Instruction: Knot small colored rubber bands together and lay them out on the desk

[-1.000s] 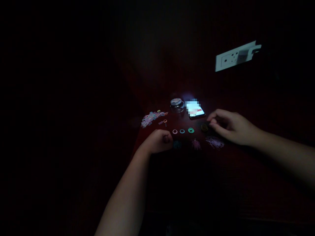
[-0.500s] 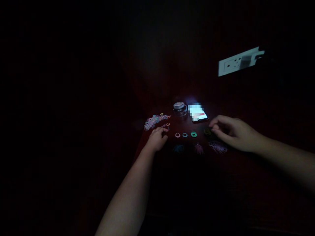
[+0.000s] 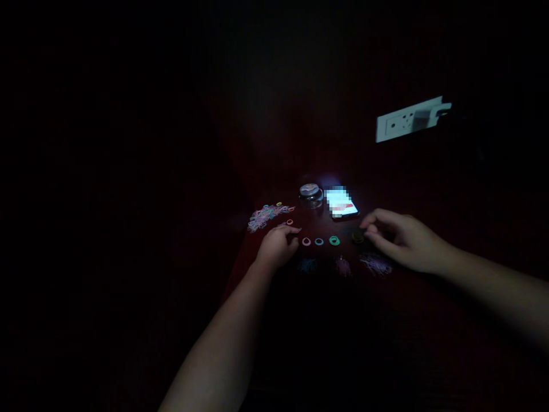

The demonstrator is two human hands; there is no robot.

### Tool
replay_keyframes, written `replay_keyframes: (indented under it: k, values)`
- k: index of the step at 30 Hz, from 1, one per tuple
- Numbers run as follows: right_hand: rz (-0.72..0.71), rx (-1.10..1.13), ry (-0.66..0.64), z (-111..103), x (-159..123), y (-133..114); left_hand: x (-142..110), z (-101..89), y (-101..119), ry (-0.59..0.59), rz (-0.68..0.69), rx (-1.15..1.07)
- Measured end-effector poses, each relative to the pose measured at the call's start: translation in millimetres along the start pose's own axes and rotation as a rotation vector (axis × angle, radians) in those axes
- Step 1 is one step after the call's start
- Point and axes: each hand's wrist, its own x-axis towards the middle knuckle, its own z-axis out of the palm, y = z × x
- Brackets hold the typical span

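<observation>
My left hand (image 3: 278, 247) lies low over the dark table, index finger stretched toward a pink elastic band (image 3: 306, 242), thumb apart. A tiny bluish thing may be at that fingertip; it is too dim to tell. To the right, a blue band (image 3: 319, 242) and some green bands (image 3: 334, 241) continue the row. At its end sit dark yellow bands (image 3: 357, 236), right by the fingertips of my right hand (image 3: 397, 237). Those fingers are curled into a pinch, and anything between them is hidden. An orange band (image 3: 290, 222) lies just beyond my left hand.
A mixed heap of bands (image 3: 268, 216) lies at the left. Behind the row stand a lidded clear jar (image 3: 310, 195) and a lit phone (image 3: 342, 202). Nearer lie teal bands (image 3: 307, 265), pink bands (image 3: 343, 266) and lilac bands (image 3: 376, 264). A socket strip (image 3: 407, 120) is at upper right.
My left hand has moved right, away from the heap side toward the pink band. My right hand stays beside the dark yellow bands. The whole view has shifted slightly.
</observation>
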Motion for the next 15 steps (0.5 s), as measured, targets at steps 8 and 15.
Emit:
replay_keyframes:
  k: [8, 15]
  values:
    - [0.012, 0.025, -0.107, 7, 0, -15, -13, -6.9, 73, 0.173, 0.426, -0.277]
    - [0.012, 0.061, -0.114, 7, 0, -28, -19, -9.7, 87, 0.156, 0.366, -0.231]
